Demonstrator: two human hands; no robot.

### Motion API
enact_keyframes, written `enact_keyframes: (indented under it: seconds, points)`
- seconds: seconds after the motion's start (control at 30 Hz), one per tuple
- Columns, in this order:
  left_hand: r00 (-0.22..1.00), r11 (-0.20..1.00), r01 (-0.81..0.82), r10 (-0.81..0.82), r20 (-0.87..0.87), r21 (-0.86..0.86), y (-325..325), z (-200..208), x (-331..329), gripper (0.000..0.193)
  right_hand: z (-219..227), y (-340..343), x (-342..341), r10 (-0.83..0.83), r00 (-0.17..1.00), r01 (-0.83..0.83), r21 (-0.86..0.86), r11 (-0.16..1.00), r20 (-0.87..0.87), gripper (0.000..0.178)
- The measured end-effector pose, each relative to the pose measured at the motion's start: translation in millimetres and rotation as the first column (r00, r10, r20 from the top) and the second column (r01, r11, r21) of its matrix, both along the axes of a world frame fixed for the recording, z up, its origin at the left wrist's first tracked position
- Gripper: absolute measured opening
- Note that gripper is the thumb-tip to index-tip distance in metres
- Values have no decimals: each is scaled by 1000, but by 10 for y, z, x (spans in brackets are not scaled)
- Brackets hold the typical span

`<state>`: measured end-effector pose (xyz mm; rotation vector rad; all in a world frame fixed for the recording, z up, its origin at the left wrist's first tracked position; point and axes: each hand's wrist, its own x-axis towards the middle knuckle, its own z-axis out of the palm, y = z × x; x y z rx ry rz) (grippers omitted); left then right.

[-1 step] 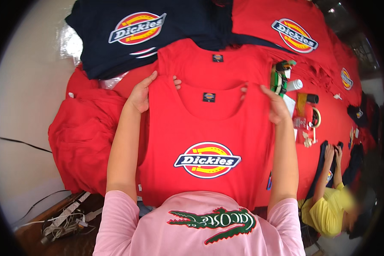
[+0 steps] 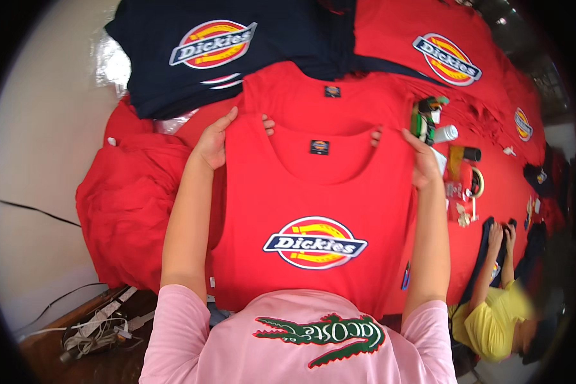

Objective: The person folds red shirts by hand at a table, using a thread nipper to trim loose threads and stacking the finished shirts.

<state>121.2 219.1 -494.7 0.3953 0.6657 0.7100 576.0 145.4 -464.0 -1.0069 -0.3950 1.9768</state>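
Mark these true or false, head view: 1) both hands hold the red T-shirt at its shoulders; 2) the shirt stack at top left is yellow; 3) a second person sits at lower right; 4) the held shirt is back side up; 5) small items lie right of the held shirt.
1) True: the left hand and the right hand grip the red T-shirt at its shoulders.
2) False: the shirt stack is dark navy.
3) True: a person in a yellow top sits there.
4) False: its front faces up, with the oval chest emblem showing.
5) True: small items lie there on the red cloth.
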Motion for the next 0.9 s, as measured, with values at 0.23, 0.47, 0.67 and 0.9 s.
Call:
enact_keyframes:
  seconds: [0.23,0.47,0.67,0.9]
  points:
    - [996,977,65,-75,41,204,-11,98,-132,110,-113,63,8,-84,990,93,88,992,-109,83]
    - [999,971,-10,-2,50,241,-213,479,-138,126,362,-131,-147,-104,991,115,132,984,-89,90]
    - [996,906,-85,66,60,414,-1213,1365,110,118,1085,-787,-472,-145,985,118,249,961,94,74]
    - [928,656,152,163,-335,740,-2762,1267,831,110,936,-2187,-1551,-314,820,-74,632,771,478,85]
